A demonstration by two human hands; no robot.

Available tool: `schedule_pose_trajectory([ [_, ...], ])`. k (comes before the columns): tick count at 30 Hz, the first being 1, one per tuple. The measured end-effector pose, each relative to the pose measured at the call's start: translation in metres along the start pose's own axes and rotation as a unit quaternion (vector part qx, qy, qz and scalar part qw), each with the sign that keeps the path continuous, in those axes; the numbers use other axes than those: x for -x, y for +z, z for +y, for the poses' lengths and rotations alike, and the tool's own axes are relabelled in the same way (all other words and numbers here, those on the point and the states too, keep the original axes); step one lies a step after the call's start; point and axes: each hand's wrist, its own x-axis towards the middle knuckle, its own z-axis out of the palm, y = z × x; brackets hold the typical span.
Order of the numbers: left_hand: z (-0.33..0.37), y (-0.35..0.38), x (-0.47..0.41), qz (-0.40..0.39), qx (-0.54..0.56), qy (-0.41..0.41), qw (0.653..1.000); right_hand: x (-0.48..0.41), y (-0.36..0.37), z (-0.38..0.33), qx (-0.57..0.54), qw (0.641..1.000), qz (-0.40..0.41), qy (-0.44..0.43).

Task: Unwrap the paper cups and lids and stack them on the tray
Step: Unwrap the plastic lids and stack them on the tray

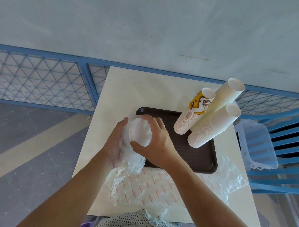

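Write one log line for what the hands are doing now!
left hand: holds plastic wrap | right hand: grips lid stack | cup stacks: on tray

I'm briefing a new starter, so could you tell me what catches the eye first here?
Both hands, left and right, grip a plastic-wrapped stack of lids over the brown tray's left end. Three tall cup stacks stand at its far right.
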Motion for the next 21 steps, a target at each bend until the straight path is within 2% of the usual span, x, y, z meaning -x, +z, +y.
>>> schedule_pose_trajectory([
  [9, 0.0, -0.007, -0.005, -0.024, -0.01, -0.003, 1.0, -0.007, -0.01, -0.014, -0.066, 0.996, 0.058, 0.031],
  [15, -0.002, -0.017, -0.004, 0.025, -0.029, 0.033, 0.999, -0.02, -0.026, -0.012, -0.122, 0.984, 0.122, 0.031],
  [18, -0.004, -0.029, -0.005, 0.041, -0.02, 0.038, 0.998, -0.029, -0.038, 0.004, -0.1, 0.984, 0.144, 0.039],
  [21, -0.003, -0.038, -0.002, 0.046, -0.009, 0.031, 0.998, -0.03, -0.044, 0.034, -0.026, 0.992, 0.106, 0.069],
])
